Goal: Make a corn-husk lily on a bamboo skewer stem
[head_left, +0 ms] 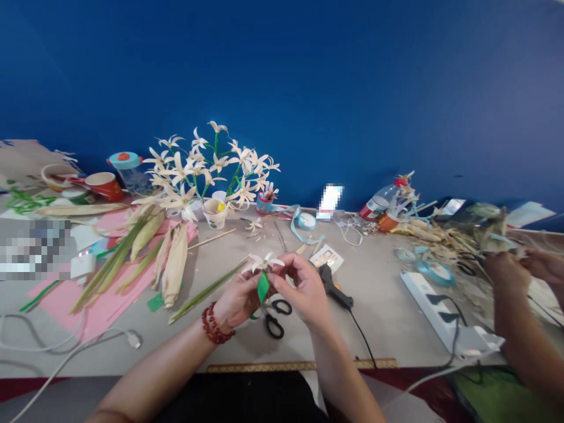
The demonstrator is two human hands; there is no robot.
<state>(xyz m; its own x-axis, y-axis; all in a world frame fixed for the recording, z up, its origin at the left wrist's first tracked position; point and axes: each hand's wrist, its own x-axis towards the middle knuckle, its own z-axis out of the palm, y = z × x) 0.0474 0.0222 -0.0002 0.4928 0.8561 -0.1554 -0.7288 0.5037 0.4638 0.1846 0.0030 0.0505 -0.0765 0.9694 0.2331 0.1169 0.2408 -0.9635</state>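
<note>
In front of me a cream husk flower [265, 260] is pinched between my two hands. My left hand [240, 299], with red bead bracelets at the wrist, closes on it just below the petals. A shiny green strip [263, 286], shaped like a leaf, hangs under the petals between the fingers. From the other side my right hand [304, 289] is closed at the flower's base, thumb and fingertips together; exactly what its tips grip is partly hidden. Black-handled scissors [274, 326] lie on the table below the hands. A black glue gun [335, 288] rests right of my right hand.
Finished flowers stand in a paper cup [215, 214] at the back. Husks [175, 264] lie on pink paper [66, 302] at left. A blue ribbon roll [305, 221] sits behind. At right are a power strip [434, 308] with cables and another person's hands [509, 273].
</note>
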